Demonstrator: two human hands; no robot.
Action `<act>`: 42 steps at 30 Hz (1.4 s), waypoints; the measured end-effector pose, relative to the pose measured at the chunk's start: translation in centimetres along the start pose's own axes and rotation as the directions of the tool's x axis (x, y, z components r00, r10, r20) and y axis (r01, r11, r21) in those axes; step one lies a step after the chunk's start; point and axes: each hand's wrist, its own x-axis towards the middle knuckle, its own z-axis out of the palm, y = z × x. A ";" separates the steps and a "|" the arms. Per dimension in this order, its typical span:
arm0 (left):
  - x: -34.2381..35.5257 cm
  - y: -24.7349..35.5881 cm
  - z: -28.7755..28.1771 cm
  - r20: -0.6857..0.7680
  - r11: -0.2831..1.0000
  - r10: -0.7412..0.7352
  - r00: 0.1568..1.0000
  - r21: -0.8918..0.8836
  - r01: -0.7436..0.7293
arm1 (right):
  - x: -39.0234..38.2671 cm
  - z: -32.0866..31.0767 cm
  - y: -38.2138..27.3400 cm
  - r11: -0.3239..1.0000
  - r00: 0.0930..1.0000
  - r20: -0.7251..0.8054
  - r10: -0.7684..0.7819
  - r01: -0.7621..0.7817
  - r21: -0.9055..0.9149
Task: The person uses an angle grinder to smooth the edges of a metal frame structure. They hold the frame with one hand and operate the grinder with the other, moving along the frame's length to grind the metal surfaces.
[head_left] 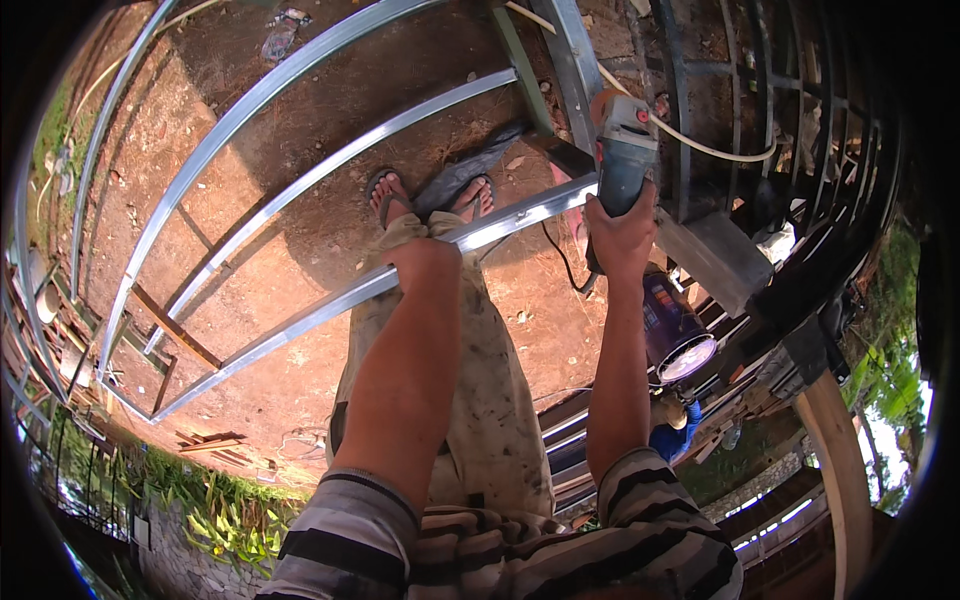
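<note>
My right hand (624,236) is wrapped round the body of an angle grinder (624,160), teal with a grey head and an orange-brown disc at its far end. The grinder stands over the right end of a shiny metal bar (320,312); I cannot tell whether the disc touches metal. Around that same bar, nearer its middle, my left hand (426,262) is closed, its fingertips hidden beneath. Just beyond the right end, a dark green metal post (524,75) and a grey metal upright (577,70) stand close to the grinder's head.
More long metal bars (250,100) run across the dirt floor (270,375) on the left. A pale cable (715,155) loops right of the grinder. Dark metal railings (735,70), a grey block (715,260) and a purple bucket (672,320) stand to the right. My sandalled feet (393,195) are below the bar.
</note>
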 end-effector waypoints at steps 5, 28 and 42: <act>-5.3 1.7 -3.4 0.098 0.858 0.165 0.982 0.476 -0.191 | 0.1 -0.2 0.3 0.997 0.998 0.035 0.050 -0.047 -0.060; -7.5 3.3 -5.9 0.499 -0.614 -0.515 0.697 -0.782 0.107 | 1.1 -1.5 0.5 0.979 0.991 0.079 -0.103 0.116 -0.170; -2.4 1.8 -0.7 0.190 -0.002 -0.520 0.833 -0.975 0.222 | 1.2 -1.9 1.7 0.966 0.985 0.100 -0.139 0.157 -0.206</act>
